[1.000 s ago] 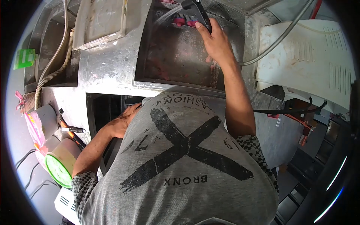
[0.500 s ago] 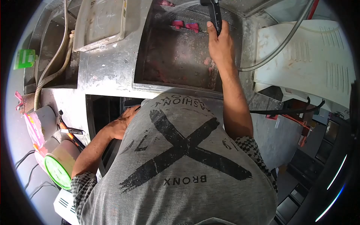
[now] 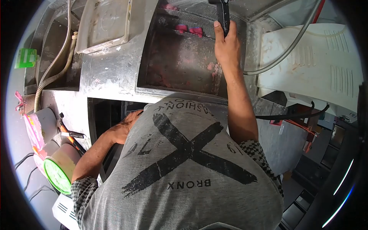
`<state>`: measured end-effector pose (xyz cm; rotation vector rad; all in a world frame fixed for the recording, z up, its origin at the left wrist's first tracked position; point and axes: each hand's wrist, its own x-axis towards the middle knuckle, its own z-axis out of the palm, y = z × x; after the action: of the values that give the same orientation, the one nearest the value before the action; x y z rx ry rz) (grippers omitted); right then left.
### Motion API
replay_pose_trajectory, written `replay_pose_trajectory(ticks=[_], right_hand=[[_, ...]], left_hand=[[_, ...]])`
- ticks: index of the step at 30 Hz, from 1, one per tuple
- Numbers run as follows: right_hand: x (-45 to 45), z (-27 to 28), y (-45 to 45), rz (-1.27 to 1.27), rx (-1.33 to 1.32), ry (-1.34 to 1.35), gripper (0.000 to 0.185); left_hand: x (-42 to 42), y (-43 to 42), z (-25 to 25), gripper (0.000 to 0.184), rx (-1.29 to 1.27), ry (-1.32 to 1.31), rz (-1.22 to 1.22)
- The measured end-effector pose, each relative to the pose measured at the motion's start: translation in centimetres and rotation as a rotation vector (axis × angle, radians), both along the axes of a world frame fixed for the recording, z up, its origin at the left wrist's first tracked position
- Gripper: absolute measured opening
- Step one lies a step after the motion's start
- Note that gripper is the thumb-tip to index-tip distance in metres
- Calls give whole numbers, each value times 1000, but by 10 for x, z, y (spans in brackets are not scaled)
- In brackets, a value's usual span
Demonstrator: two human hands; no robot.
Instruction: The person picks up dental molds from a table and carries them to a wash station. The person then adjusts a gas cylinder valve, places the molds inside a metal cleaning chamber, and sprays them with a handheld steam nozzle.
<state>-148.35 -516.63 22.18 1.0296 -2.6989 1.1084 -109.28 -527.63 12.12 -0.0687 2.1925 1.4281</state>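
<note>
My right hand (image 3: 229, 48) is closed round the handle of a black tool that looks like a spray gun (image 3: 223, 15); its head is cut off by the top edge. It is held above the right side of a metal basin (image 3: 184, 65). Two small pink pieces (image 3: 188, 30) lie by a perforated metal strip (image 3: 203, 26) at the basin's back, left of the tool. At my waist, my left hand (image 3: 124, 128) rests by the dark opening below the counter, fingers stretched out and their tips partly hidden by my shirt.
A shallow clear tray (image 3: 103, 48) stands on the metal counter (image 3: 105, 78), left of the basin. A grey hose (image 3: 281, 59) curves on the right beside a white vented casing (image 3: 306, 61). Tubs with a green lid (image 3: 56, 176) stand lower left.
The tool and my right hand have shifted slightly rightward relative to the pink pieces. The whole view has tilted a little; my left hand stays by the opening.
</note>
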Motion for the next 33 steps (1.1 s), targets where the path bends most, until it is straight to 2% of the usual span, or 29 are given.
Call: replay_pose_trajectory(ticks=[12, 16, 17, 18, 20, 26, 33], right_hand=[[-15, 17, 1, -127, -18, 15, 43], [-27, 20, 5, -141, -104, 42, 41], [-31, 24, 6, -130, -102, 125, 40], [-33, 29, 5, -119, -100, 210, 38], [-36, 47, 2, -152, -91, 170, 38], [-58, 87, -2, -189, -125, 241, 38], [-66, 117, -12, -170, -165, 296, 38]], left_hand=[[-2, 1, 3, 122, 43, -22, 47], [0, 2, -3, 126, -19, -27, -6], [-1, 1, -3, 126, -21, -15, -16], [-2, 0, -1, 126, -26, -7, -16], [-2, -1, 3, 118, 9, 1, -12], [-1, 1, -3, 125, -38, -26, -10], [-7, 1, 8, 122, 33, 61, -24]])
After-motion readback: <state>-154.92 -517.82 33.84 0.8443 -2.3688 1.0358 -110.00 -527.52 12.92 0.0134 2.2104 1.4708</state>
